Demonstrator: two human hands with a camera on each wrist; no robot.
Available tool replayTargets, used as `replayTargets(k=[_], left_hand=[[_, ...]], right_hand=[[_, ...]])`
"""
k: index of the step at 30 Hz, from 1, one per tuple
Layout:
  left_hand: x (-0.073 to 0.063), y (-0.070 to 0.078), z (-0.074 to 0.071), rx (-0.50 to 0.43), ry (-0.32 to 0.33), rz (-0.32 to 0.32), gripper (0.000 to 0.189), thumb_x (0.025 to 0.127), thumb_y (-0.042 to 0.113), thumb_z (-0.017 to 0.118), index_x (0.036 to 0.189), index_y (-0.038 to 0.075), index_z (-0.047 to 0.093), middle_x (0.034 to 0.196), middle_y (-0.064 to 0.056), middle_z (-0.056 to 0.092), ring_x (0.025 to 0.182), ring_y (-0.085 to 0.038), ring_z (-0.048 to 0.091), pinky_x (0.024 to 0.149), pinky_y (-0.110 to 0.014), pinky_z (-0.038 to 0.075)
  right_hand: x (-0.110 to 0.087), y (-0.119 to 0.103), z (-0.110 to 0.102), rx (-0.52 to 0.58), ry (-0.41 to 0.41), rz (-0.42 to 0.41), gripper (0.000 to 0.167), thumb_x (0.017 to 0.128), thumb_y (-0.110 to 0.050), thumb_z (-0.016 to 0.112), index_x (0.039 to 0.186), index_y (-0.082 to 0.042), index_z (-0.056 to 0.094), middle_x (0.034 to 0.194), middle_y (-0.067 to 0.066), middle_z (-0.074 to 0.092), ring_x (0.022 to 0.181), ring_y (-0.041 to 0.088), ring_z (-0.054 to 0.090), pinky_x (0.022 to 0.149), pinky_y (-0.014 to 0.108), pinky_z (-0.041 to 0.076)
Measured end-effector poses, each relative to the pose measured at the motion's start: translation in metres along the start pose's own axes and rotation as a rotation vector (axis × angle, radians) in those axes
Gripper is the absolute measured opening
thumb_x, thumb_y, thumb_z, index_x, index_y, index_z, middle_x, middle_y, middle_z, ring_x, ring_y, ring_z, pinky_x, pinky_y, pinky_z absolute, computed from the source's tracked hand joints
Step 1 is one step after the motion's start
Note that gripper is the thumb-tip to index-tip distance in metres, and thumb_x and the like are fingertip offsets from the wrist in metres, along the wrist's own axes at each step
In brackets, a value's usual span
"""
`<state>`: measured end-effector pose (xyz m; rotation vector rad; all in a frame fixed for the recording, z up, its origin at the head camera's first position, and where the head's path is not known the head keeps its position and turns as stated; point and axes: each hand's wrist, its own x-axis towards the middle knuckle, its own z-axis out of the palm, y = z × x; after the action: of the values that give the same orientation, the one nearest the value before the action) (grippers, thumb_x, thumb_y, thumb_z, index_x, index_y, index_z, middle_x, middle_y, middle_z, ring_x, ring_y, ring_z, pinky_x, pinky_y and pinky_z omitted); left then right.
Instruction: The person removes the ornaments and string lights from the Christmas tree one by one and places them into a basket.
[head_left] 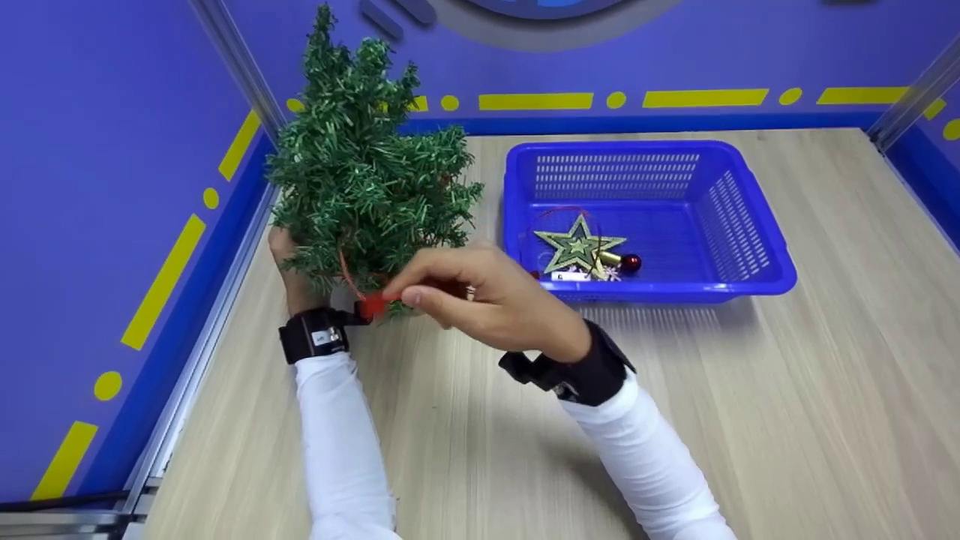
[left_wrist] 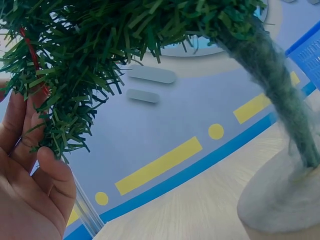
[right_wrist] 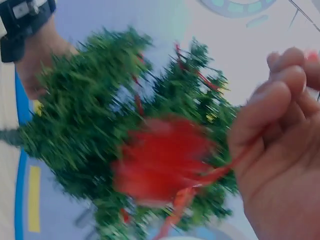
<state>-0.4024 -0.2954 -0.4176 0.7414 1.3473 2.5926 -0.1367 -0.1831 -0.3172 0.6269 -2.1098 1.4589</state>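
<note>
A small artificial Christmas tree [head_left: 360, 165] with green tinsel-like needles stands on the left of the table. Behind its lower left side is my left hand [head_left: 283, 251], largely hidden in the head view. The left wrist view shows that hand [left_wrist: 30, 175] with its fingers around the tip of a branch [left_wrist: 65, 120], beside a red cord [left_wrist: 31, 52]. In front of the tree, my right hand [head_left: 480, 296] pinches the cord of a red ornament [head_left: 373, 305]. Motion blurs this ornament [right_wrist: 165, 157] in the right wrist view, so its exact shape is unclear.
Right of the tree sits a blue plastic basket [head_left: 739, 289]. It holds a gold-and-green star [head_left: 577, 244], a dark red ball [head_left: 631, 262] and other small ornaments. Blue panels rise behind and to the left. The tree's round base [left_wrist: 275, 195] shows in the left wrist view.
</note>
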Motion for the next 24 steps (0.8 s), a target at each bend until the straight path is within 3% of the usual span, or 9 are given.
replayTargets(k=[3,9,13,17,21,22,24], left_hand=[[0.002,-0.003,-0.003,-0.007,-0.005,-0.003,0.033,0.109,0.017,0.038,0.093,0.014,0.067,0.083,0.004,0.061,0.082,-0.008,0.058,0.078,-0.026,0.049],[0.003,-0.009,-0.009,-0.039,-0.023,-0.002,0.035,0.109,0.018,0.039,0.086,0.01,0.064,0.075,0.003,0.055,0.075,-0.009,0.053,0.074,-0.026,0.046],[0.0,-0.008,-0.012,-0.064,0.02,-0.04,0.041,0.111,0.019,0.035,0.083,0.012,0.063,0.068,0.002,0.055,0.065,-0.009,0.052,0.068,-0.025,0.045],[-0.003,-0.006,-0.015,-0.176,0.019,-0.084,0.049,0.111,0.023,0.034,0.065,0.017,0.049,0.056,0.007,0.041,0.052,-0.007,0.037,0.059,-0.025,0.036],[-0.002,-0.004,-0.019,-0.383,-0.045,-0.139,0.059,0.112,0.023,0.026,0.057,0.018,0.047,0.053,0.007,0.038,0.051,-0.008,0.032,0.06,-0.027,0.03],[0.0,-0.004,-0.018,-0.388,-0.03,-0.144,0.06,0.112,0.021,0.025,0.056,0.018,0.047,0.053,0.006,0.039,0.051,-0.008,0.032,0.06,-0.027,0.03],[0.003,-0.001,-0.017,-0.287,0.071,-0.156,0.058,0.111,0.02,0.03,0.055,0.019,0.047,0.052,0.007,0.04,0.049,-0.007,0.034,0.058,-0.025,0.031]], right_hand=[[-0.005,-0.008,-0.01,-0.044,-0.036,0.005,0.017,0.102,-0.003,0.057,0.107,-0.004,0.073,0.068,0.0,0.053,0.055,0.009,0.046,0.05,0.025,0.038],[-0.013,-0.016,-0.025,-0.04,0.008,0.006,0.016,0.103,-0.008,0.058,0.107,-0.004,0.073,0.065,0.0,0.051,0.053,0.01,0.043,0.048,0.025,0.035],[-0.016,-0.017,-0.032,-0.054,0.042,0.011,0.014,0.102,-0.007,0.06,0.105,-0.005,0.073,0.068,0.001,0.053,0.056,0.01,0.044,0.05,0.026,0.035],[-0.02,-0.021,-0.042,-0.063,0.086,0.019,0.011,0.1,-0.01,0.063,0.1,-0.003,0.072,0.071,0.003,0.056,0.058,0.009,0.045,0.051,0.025,0.036],[-0.027,-0.024,-0.053,-0.024,0.161,0.025,0.019,0.1,-0.017,0.066,0.092,0.0,0.069,0.069,0.006,0.056,0.055,0.009,0.046,0.048,0.024,0.037],[-0.028,-0.024,-0.055,-0.017,0.185,0.026,0.022,0.099,-0.019,0.067,0.09,0.001,0.068,0.068,0.006,0.056,0.054,0.009,0.046,0.046,0.024,0.037],[-0.03,-0.023,-0.058,-0.006,0.225,0.03,0.026,0.099,-0.022,0.068,0.088,0.002,0.067,0.066,0.006,0.054,0.052,0.01,0.045,0.045,0.025,0.035]])
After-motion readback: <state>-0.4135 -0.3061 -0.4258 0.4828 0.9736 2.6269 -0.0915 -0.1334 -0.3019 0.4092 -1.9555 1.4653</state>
